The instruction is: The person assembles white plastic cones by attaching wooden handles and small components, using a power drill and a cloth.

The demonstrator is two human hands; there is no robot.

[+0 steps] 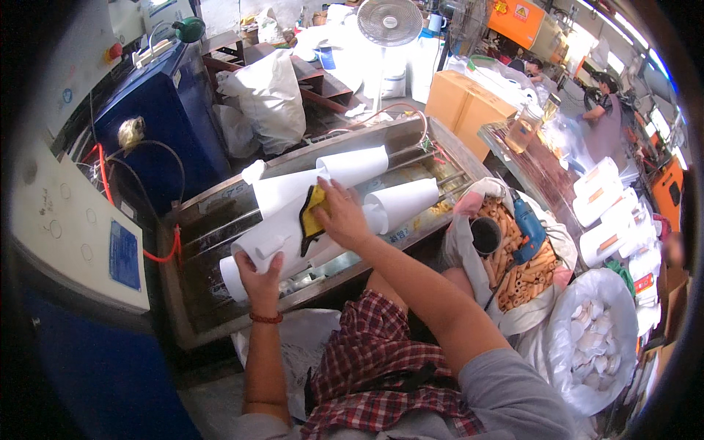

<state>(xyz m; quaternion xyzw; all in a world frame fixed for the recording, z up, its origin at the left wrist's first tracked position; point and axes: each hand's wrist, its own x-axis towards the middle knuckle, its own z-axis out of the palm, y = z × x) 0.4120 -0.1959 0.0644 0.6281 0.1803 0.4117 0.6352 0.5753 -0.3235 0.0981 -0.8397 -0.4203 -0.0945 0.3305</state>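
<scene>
Two long white cones lie side by side across a metal trough (213, 213). My left hand (258, 273) grips the narrow near end of the left white cone (282, 198). My right hand (341, 216) presses a yellow cloth with a dark edge (314, 213) against the side of that cone. The second white cone (403, 199) rests just to the right, touching my right hand's far side. A red bead band circles my left wrist.
A blue machine with a pale control panel (81, 235) stands at left. A cloth-lined bin of tan tubes with a blue drill (529, 233) sits at right, a bag of white pieces (594, 345) below it. A standing fan (389, 22), cardboard boxes and other people lie beyond.
</scene>
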